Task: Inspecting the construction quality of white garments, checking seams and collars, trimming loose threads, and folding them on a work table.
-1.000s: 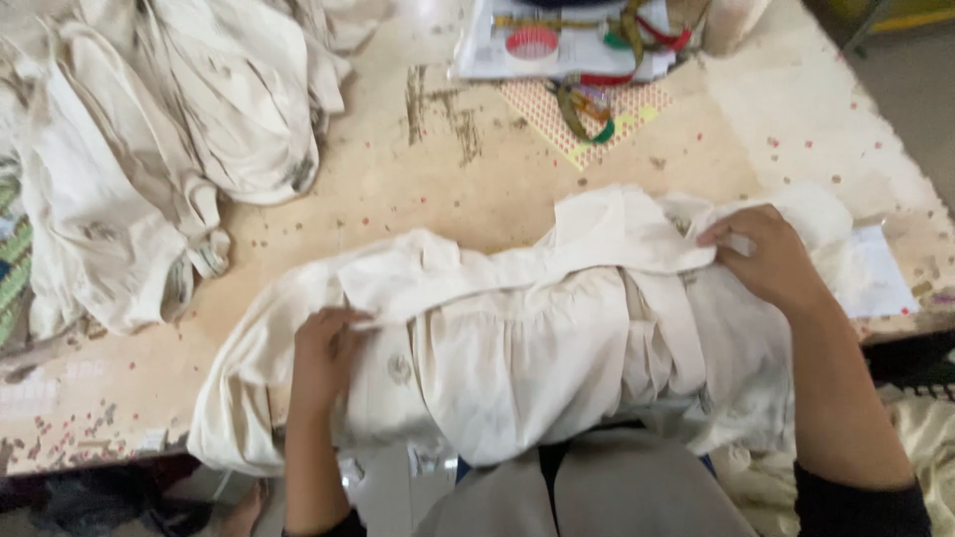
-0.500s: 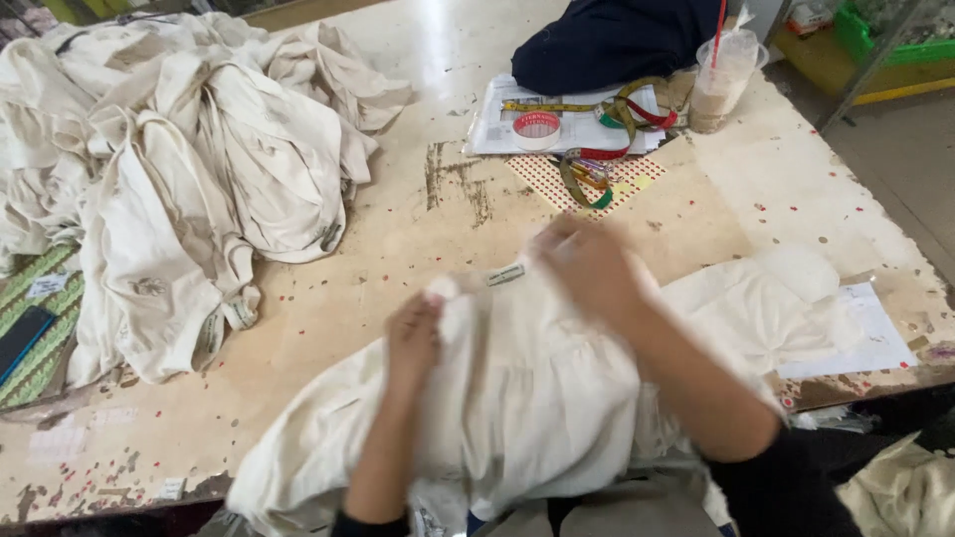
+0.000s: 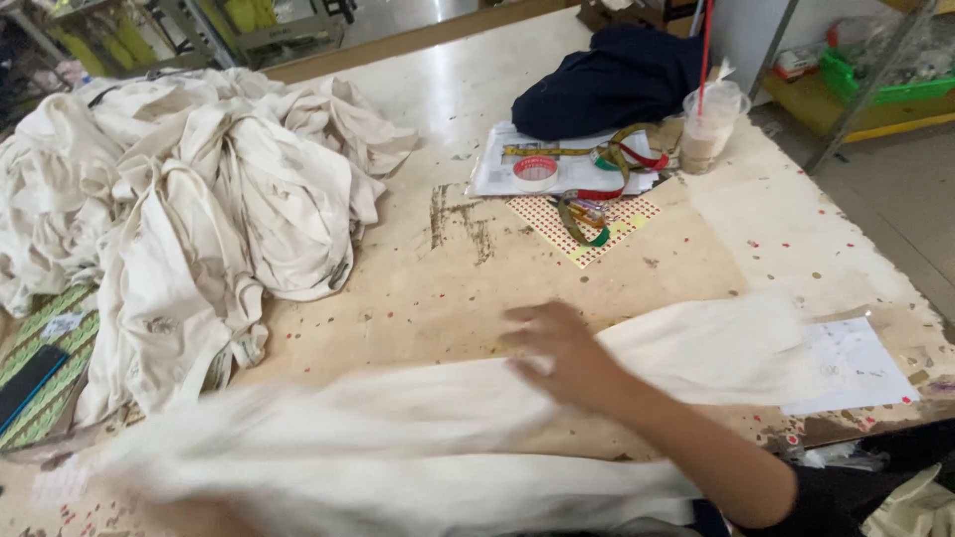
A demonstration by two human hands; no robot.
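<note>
Right hand (image 3: 557, 353) at lower centre grips a blurred cream garment (image 3: 418, 438) spread across the counter (image 3: 756, 239); left hand not visible. Cream clothes pile (image 3: 189, 209) upper left; tape roll (image 3: 535, 171) upper centre.

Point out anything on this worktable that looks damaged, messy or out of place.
The tabletop is worn: a dark scuffed patch in the middle and small specks all over. Cream garments lie in a crumpled heap at the left, not stacked. A measuring tape trails loosely over papers. The plastic cup stands upright; nothing is spilled.
</note>
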